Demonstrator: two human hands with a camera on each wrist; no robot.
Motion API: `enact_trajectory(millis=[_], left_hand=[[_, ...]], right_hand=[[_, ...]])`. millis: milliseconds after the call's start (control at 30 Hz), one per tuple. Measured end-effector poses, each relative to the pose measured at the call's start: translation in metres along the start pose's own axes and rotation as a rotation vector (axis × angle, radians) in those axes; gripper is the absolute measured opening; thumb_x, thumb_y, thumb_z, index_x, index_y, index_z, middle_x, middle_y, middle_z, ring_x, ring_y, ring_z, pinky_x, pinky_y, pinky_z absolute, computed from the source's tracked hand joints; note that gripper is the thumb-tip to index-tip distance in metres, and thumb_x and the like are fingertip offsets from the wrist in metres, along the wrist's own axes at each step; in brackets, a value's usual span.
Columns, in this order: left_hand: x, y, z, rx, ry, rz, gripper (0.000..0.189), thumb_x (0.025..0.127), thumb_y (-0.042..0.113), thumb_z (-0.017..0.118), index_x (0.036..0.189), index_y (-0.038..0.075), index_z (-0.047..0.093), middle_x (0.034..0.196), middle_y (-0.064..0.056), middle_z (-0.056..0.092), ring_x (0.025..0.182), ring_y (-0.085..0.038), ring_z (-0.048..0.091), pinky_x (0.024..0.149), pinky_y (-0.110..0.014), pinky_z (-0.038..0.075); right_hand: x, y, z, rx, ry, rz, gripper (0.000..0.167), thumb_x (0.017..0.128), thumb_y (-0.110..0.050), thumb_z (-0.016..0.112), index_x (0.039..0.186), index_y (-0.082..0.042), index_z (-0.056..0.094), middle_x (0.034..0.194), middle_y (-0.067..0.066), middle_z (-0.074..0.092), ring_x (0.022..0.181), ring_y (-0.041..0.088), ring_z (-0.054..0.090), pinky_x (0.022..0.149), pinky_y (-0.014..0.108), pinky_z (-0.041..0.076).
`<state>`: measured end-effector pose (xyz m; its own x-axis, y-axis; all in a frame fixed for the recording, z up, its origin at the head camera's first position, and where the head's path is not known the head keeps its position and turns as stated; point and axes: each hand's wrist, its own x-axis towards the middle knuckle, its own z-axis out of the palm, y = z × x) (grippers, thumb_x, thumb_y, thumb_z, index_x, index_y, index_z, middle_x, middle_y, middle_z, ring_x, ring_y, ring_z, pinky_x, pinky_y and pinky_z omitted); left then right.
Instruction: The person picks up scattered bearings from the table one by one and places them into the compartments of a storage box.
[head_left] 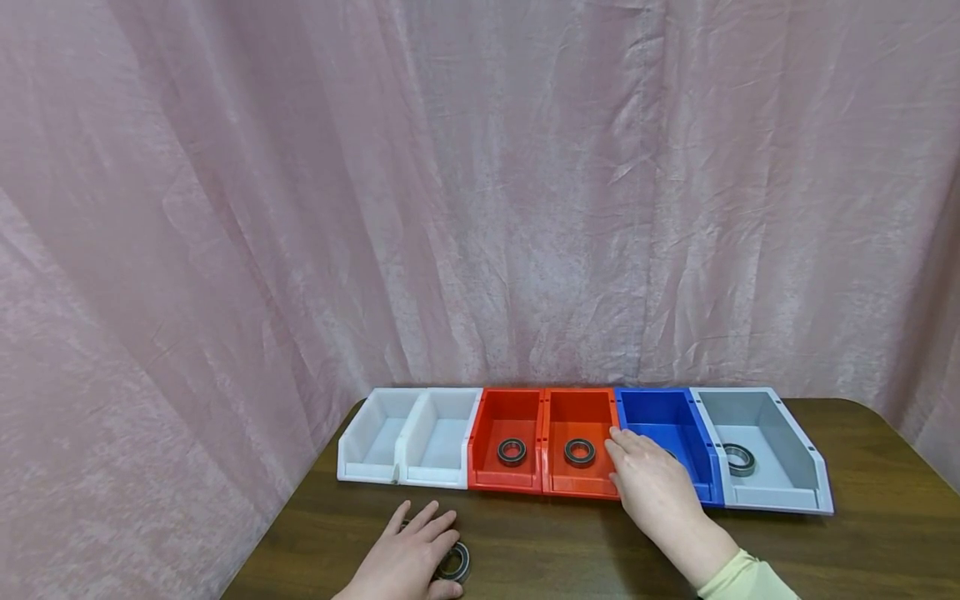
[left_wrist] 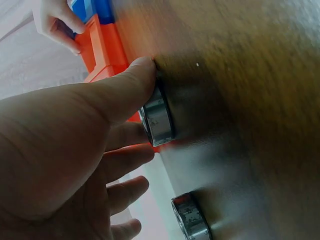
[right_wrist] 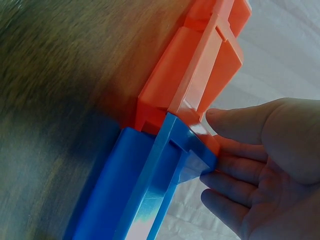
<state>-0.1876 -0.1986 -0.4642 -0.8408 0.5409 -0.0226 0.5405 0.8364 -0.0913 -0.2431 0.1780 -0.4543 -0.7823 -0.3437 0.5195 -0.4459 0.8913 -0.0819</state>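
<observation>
My left hand (head_left: pixel 405 554) is low over the table, thumb and index finger at opposite sides of a ball bearing (head_left: pixel 454 563), pinching its rim. A second bearing (left_wrist: pixel 192 217) lies on the table nearby, mostly hidden beneath the fingers in the head view. Over the wall between the right-hand red bin (head_left: pixel 581 487) and the blue bin (head_left: pixel 652 406), my right hand (head_left: pixel 656 487) reaches with loosely extended fingers and holds nothing. One bearing (head_left: pixel 579 452) lies flat in that red bin. Part of another bearing (head_left: pixel 670 453) shows behind the hand in the blue bin.
The bins stand side by side along the table's (head_left: pixel 540 533) back. A left-hand red bin (head_left: pixel 506 479) contains a bearing (head_left: pixel 512 452), and the grey bin (head_left: pixel 776 497) one bearing (head_left: pixel 739 459). Two white bins (head_left: pixel 367 471) stand at the left. A pink curtain (head_left: pixel 487 208) hangs behind.
</observation>
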Motion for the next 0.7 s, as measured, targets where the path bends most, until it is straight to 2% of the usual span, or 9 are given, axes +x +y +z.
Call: enact_trajectory(millis=[700], left_hand=[[-0.0019, 0.0009, 0.0011, 0.002, 0.025, 0.028, 0.057, 0.096, 0.056, 0.080, 0.130, 0.010, 0.077, 0.149, -0.009, 0.068, 0.148, -0.032, 0.057, 0.124, -0.059, 0.040]], right_hand=[[0.0005, 0.0008, 0.0009, -0.005, -0.005, 0.001, 0.043, 0.086, -0.012, 0.094, 0.123, 0.003, 0.079, 0.135, 0.022, 0.075, 0.126, 0.041, 0.071, 0.109, 0.056, 0.056]])
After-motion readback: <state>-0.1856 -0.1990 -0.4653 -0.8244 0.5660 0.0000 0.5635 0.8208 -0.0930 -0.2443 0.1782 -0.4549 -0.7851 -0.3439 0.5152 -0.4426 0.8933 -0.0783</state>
